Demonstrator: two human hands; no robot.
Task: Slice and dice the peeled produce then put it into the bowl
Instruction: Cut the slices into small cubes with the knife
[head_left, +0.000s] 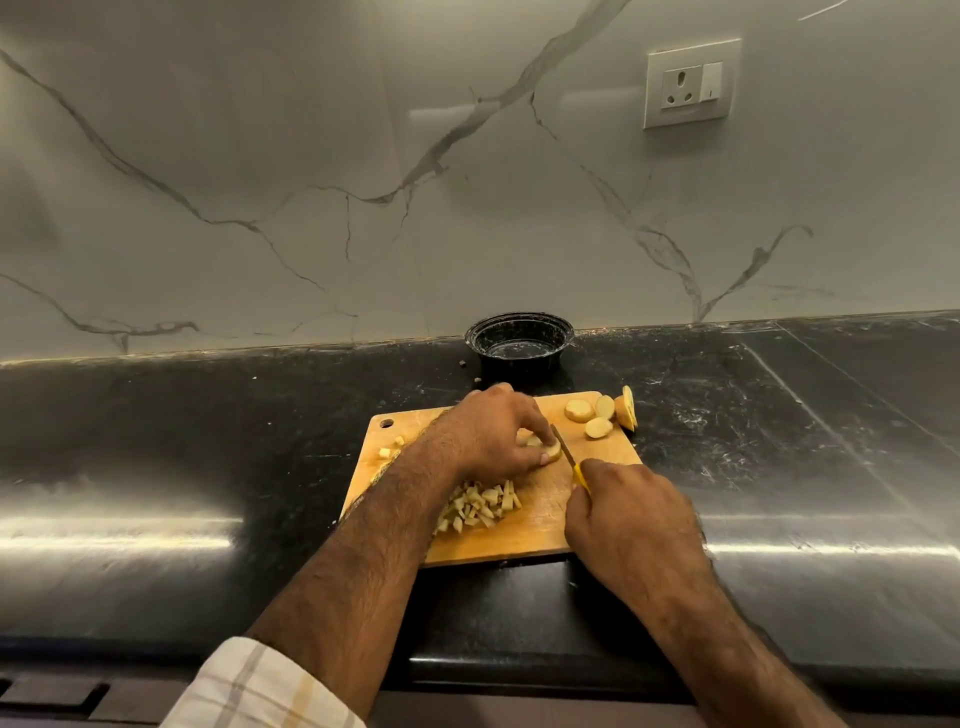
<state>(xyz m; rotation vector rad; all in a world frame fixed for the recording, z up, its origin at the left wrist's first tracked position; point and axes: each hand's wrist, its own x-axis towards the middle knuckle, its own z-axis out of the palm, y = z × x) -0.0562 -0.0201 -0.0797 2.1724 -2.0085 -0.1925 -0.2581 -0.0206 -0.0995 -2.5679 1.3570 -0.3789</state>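
Potato slice (545, 448): pale, pinched by left hand (493, 434) | right hand (628, 512) grips knife (569, 457)

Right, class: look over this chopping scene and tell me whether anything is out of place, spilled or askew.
One slice at the cutting board's far right corner stands on edge, overhanging the board beside the flat slices. Two tiny scraps lie on the counter left of the bowl. Otherwise nothing stands out.
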